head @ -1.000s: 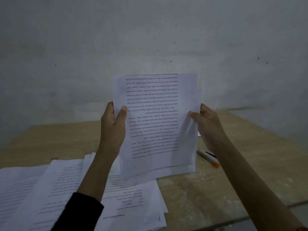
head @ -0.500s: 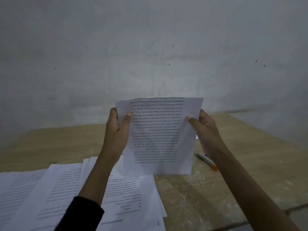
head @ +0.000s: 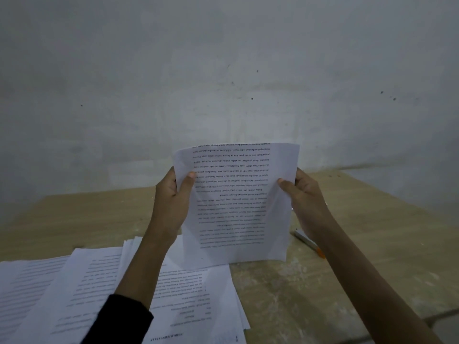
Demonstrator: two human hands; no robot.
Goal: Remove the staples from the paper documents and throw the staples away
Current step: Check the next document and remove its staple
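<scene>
I hold a printed paper document (head: pixel 236 207) upright over the wooden table (head: pixel 335 281), its text upside down to me. My left hand (head: pixel 171 202) grips its left edge with the thumb on the front. My right hand (head: pixel 305 202) grips its right edge the same way. The document's bottom edge rests on or just above the table and the papers lying there. No staple is visible on it.
Several printed sheets (head: pixel 74 294) lie spread over the table's left and near part. A white pen-like tool with an orange tip (head: pixel 310 244) lies on the table behind my right forearm. A grey wall (head: pixel 223 70) stands right behind the table.
Both hands have lowered the document from in front of the wall down toward the table; the grip on both edges is the same.
</scene>
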